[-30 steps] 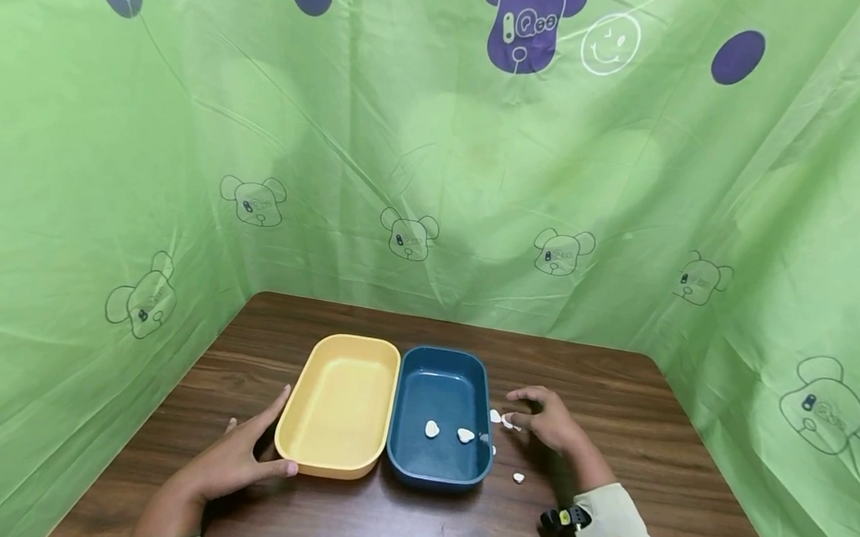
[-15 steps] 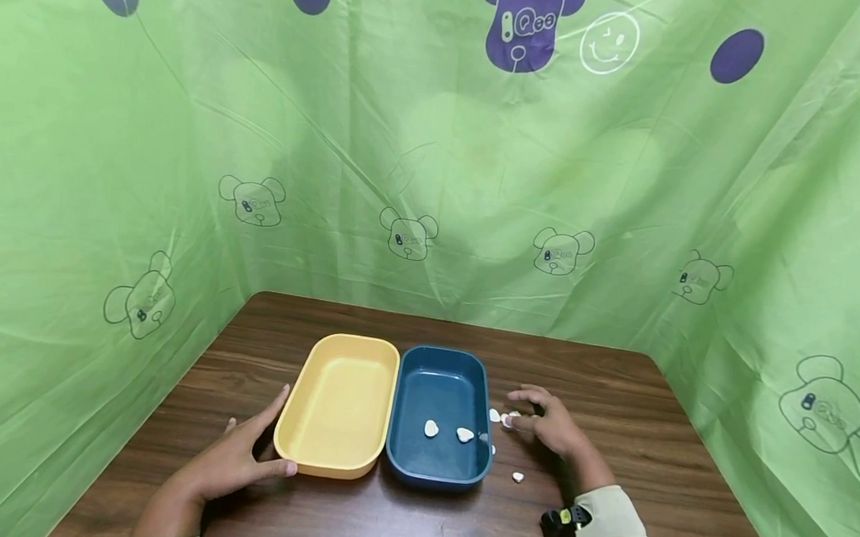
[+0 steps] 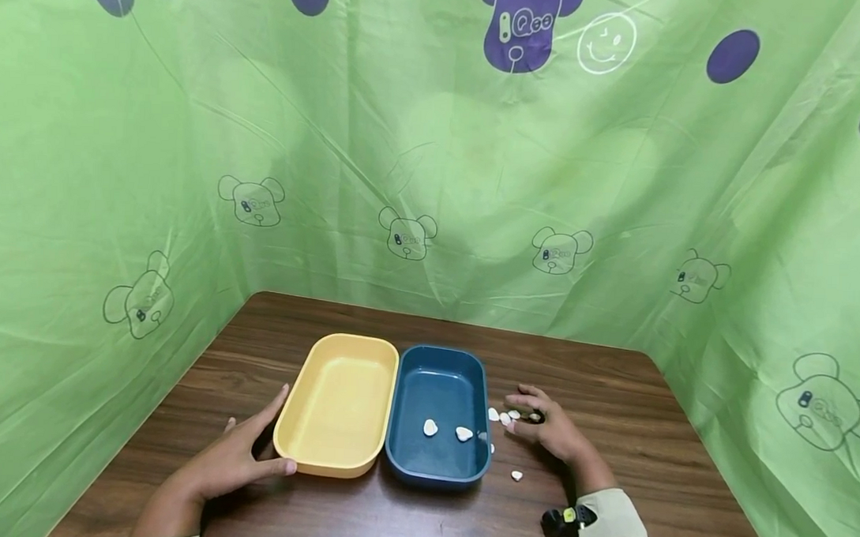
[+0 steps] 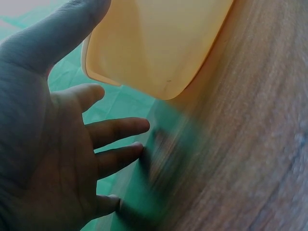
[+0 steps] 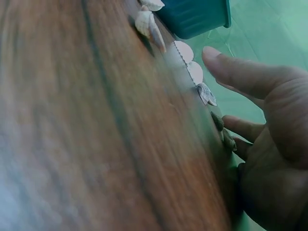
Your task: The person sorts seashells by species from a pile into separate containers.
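My left hand [image 3: 233,457] rests with spread fingers against the left side and near corner of a yellow tray [image 3: 334,468]; in the left wrist view its thumb touches the tray's wall [image 4: 139,53]. Beside that tray stands a blue tray [image 3: 433,482] holding two white shells [image 3: 430,428]. To its right, my right hand [image 3: 554,431] hovers low with parted fingers, thumb near several white shells [image 3: 505,419] on the table. The right wrist view shows shells [image 5: 195,72] by the thumb and darker ones [image 5: 228,139] by the fingertips; whether they touch I cannot tell.
One small shell [image 3: 517,475] lies nearer me on the wooden table [image 3: 651,466], right of the blue tray. A black device with a strap [image 3: 567,520] is at the right wrist. Green patterned cloth [image 3: 476,159] hangs around the table.
The right hand's fingers have shifted slightly, and more of the shells beside and under them now show. The left hand and both trays stay in place.
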`<action>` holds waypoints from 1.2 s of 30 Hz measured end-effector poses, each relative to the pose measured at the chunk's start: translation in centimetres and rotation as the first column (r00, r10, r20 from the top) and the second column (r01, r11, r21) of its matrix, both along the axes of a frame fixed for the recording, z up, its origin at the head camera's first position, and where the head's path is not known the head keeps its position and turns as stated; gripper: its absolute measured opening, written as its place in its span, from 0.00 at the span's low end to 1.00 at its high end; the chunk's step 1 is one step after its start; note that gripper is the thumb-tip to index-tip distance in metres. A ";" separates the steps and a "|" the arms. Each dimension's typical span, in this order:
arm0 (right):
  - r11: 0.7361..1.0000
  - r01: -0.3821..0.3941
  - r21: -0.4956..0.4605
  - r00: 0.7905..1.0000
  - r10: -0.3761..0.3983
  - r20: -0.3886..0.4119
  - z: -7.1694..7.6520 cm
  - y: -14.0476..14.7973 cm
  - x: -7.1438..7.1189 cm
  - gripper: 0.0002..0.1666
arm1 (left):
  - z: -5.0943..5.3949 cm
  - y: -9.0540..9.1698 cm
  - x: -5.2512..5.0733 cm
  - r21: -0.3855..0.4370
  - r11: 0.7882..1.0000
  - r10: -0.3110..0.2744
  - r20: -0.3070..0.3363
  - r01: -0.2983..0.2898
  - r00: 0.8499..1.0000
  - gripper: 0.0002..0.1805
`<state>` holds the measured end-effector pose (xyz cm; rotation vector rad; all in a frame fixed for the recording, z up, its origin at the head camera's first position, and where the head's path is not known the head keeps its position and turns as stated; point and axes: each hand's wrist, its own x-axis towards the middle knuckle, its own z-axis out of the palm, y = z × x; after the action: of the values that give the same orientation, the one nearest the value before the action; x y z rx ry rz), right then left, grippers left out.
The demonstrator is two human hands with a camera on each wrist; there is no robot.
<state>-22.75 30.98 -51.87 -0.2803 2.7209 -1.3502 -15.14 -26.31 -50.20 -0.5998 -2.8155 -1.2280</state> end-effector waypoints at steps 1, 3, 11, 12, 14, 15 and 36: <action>1.000 -0.002 0.002 1.000 0.002 -0.006 -0.1 0.0 0.0 0.30 | 0.0 0.0 0.0 -0.001 1.000 0.001 0.000 -0.001 1.000 0.66; 1.000 -0.010 0.026 1.000 0.010 -0.025 -0.3 -0.1 0.0 0.29 | 0.0 0.0 0.0 -0.001 1.000 0.002 0.001 -0.002 1.000 0.66; 0.990 0.013 0.142 0.996 0.000 -0.092 -0.4 -0.4 0.3 0.25 | -0.1 0.0 -0.2 0.011 1.000 -0.007 0.000 0.007 1.000 0.66; 0.990 0.017 0.143 0.996 -0.003 -0.094 -0.4 -0.4 0.4 0.25 | -0.1 0.0 -0.2 0.014 1.000 -0.009 -0.003 0.009 1.000 0.66; 0.988 0.021 0.151 0.995 -0.006 -0.099 -0.5 -0.5 0.4 0.24 | -0.2 -0.1 -0.1 0.024 1.000 -0.012 -0.004 0.012 1.000 0.65; 0.988 0.023 0.156 0.995 -0.007 -0.101 -0.5 -0.6 0.4 0.23 | -0.2 -0.1 -0.1 0.031 0.999 -0.014 -0.005 0.014 1.000 0.65; 0.987 0.049 0.153 0.992 -0.031 -0.119 -0.6 -1.0 0.4 0.10 | -0.2 -0.1 -0.2 0.022 1.000 -0.011 -0.020 0.012 1.000 0.65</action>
<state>-22.33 29.97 -52.51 -0.3021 2.9236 -1.1554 -15.32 -26.46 -50.44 -0.6243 -2.7822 -1.2459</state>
